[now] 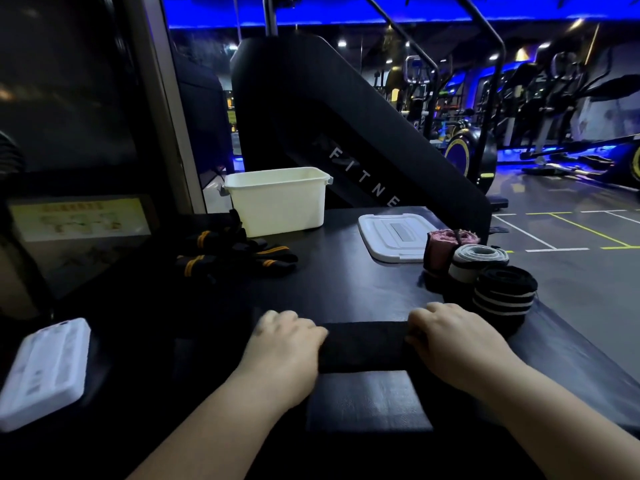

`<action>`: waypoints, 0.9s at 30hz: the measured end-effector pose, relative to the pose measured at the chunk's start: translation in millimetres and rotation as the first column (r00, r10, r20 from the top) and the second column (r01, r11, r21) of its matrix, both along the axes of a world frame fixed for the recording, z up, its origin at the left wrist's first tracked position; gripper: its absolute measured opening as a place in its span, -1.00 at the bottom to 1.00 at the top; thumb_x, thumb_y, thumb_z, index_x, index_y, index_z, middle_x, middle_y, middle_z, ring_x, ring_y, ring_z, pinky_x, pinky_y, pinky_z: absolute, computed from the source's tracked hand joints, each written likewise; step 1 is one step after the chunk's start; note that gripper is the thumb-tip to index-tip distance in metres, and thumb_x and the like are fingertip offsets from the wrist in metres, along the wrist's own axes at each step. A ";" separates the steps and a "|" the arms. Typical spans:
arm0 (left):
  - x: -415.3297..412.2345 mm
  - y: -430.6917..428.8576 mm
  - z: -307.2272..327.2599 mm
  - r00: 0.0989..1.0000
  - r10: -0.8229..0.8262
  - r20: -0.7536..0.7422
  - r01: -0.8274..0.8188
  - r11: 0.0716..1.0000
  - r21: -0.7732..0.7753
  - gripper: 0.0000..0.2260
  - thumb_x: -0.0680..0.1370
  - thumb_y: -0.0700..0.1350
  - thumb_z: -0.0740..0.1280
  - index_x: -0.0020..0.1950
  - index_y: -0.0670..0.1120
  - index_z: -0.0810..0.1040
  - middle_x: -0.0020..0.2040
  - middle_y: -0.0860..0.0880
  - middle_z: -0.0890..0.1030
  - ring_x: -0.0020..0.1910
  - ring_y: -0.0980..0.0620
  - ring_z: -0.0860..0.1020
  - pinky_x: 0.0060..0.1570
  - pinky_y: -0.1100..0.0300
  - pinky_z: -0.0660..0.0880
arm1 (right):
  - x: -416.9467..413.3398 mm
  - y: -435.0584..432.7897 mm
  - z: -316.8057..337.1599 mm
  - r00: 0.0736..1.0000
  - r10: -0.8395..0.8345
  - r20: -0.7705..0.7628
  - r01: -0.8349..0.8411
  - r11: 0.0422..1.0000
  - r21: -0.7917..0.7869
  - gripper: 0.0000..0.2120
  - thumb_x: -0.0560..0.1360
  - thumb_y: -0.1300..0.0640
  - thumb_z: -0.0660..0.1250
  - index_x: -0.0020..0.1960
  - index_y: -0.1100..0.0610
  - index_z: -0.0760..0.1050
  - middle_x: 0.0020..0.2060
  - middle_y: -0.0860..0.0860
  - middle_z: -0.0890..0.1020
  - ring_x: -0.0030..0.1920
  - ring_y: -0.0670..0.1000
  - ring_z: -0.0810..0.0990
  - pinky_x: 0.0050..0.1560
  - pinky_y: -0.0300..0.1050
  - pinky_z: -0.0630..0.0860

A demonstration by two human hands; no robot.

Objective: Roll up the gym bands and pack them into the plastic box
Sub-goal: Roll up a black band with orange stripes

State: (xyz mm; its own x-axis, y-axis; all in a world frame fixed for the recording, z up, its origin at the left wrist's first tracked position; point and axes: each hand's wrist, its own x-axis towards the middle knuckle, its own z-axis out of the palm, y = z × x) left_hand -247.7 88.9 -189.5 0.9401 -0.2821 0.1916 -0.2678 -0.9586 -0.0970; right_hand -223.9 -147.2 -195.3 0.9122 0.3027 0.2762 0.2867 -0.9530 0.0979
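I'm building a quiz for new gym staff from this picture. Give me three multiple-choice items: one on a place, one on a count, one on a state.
1. Where does the flat white plastic lid lie?
A. on the white plastic box
B. on the black table, right of the box
C. on the floor

2. How many rolled fabric bands stand by the table's right edge?
A. one
B. five
C. three

3. What are the left hand and right hand doing?
A. holding a black fabric band
B. lifting the lid
C. hanging idle

Answers: 1 B, the lid lies flat on the table, apart from the open box. 2 C, one pink, one grey-white and one black with white stripes. 3 A, each hand's grip is on one end of the band.
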 end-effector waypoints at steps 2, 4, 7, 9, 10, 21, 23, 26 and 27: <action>0.5 15.9 3.6 0.996 0.084 0.022 -0.083 0.996 -0.027 -0.69 0.61 -0.07 0.14 0.35 0.13 0.41 0.33 0.18 0.42 0.34 0.07 0.29 0.31 0.09 0.08 | 1.1 -0.4 1.4 0.999 -0.032 -0.014 0.031 0.999 -0.014 -0.76 0.58 -0.13 0.15 0.12 -0.02 0.45 0.07 -0.05 0.54 0.16 0.05 0.51 0.04 -0.08 0.46; 0.9 30.3 5.0 0.986 0.166 -0.003 -0.165 0.982 -0.093 -0.59 0.61 0.07 0.19 0.47 0.16 0.27 0.46 0.20 0.27 0.44 0.08 0.19 0.39 0.08 0.05 | 1.6 5.1 4.6 0.999 -0.032 -0.009 0.032 0.999 -0.025 -0.79 0.57 -0.06 0.17 0.12 -0.01 0.46 0.06 -0.03 0.55 0.15 0.07 0.52 0.03 -0.09 0.45; 3.6 41.7 4.0 0.966 0.221 -0.131 -0.246 0.944 -0.220 -0.36 0.57 0.17 0.24 0.57 0.10 0.04 0.53 0.16 0.17 0.52 0.03 0.10 0.46 0.04 0.07 | 2.5 22.9 10.6 0.999 0.036 -0.003 -0.035 0.998 0.057 -0.83 0.52 0.13 0.19 0.08 0.01 0.48 0.02 -0.01 0.53 0.12 0.09 0.52 0.01 -0.06 0.45; 6.0 44.2 3.2 0.957 0.210 -0.198 -0.265 0.911 -0.316 -0.29 0.56 0.15 0.28 0.59 0.07 -0.03 0.54 0.13 0.17 0.54 0.02 0.06 0.46 0.03 0.11 | 6.2 39.9 11.5 0.988 0.156 -0.002 -0.154 0.976 0.152 -0.80 0.49 0.16 0.22 0.08 0.01 0.50 0.02 -0.01 0.53 0.11 0.09 0.51 0.00 -0.06 0.43; 6.9 45.1 3.4 0.953 0.200 -0.226 -0.272 0.895 -0.353 -0.26 0.55 0.14 0.30 0.59 0.06 -0.06 0.54 0.11 0.16 0.54 0.02 0.05 0.46 0.02 0.12 | 8.9 48.9 10.4 0.972 0.234 -0.004 -0.228 0.952 0.204 -0.80 0.48 0.13 0.25 0.08 0.01 0.52 0.02 -0.01 0.54 0.12 0.09 0.51 0.01 -0.06 0.44; 14.3 59.4 -1.5 0.892 0.097 -0.441 -0.374 0.705 -0.603 -0.26 0.49 -0.13 0.36 0.56 0.12 0.04 0.52 0.06 0.13 0.53 0.00 0.02 0.43 0.05 0.16 | 18.1 81.8 -16.4 0.924 0.324 -0.203 -0.286 0.938 0.194 -0.16 0.26 -0.51 -0.22 0.41 -0.20 0.25 0.40 -0.20 0.30 0.44 -0.10 0.20 0.34 -0.08 0.14; 13.3 60.7 -0.5 0.891 0.113 -0.439 -0.368 0.746 -0.555 -0.35 0.50 -0.09 0.33 0.52 0.16 0.13 0.47 0.07 0.17 0.50 0.01 0.03 0.44 0.05 0.13 | 17.2 81.0 -16.8 0.923 0.330 -0.199 -0.296 0.938 0.181 -0.17 0.27 -0.51 -0.24 0.43 -0.22 0.23 0.41 -0.23 0.28 0.44 -0.14 0.18 0.34 -0.10 0.13; 10.5 64.3 2.7 0.898 0.174 -0.404 -0.359 0.820 -0.445 -0.47 0.54 -0.04 0.26 0.48 0.20 0.23 0.35 0.08 0.24 0.43 0.02 0.10 0.44 0.06 0.04 | 15.0 79.0 -16.3 0.912 0.349 -0.213 -0.316 0.932 0.175 -0.17 0.29 -0.49 -0.25 0.46 -0.23 0.20 0.43 -0.28 0.25 0.45 -0.18 0.16 0.36 -0.15 0.11; 9.2 65.1 4.0 0.904 0.191 -0.383 -0.350 0.845 -0.405 -0.49 0.55 -0.05 0.22 0.49 0.21 0.23 0.34 0.08 0.25 0.42 0.02 0.10 0.44 0.07 0.00 | 14.2 78.8 -15.4 0.906 0.362 -0.218 -0.329 0.928 0.175 -0.18 0.29 -0.49 -0.24 0.46 -0.23 0.20 0.43 -0.29 0.25 0.44 -0.19 0.15 0.36 -0.16 0.11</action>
State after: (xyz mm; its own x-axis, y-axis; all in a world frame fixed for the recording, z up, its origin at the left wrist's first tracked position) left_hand -238.5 153.9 -185.4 0.9955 0.0372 -0.0869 0.0698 -0.9093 0.4102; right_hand -209.7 -68.4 -210.6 0.8004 0.5873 0.1198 0.5992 -0.7891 -0.1352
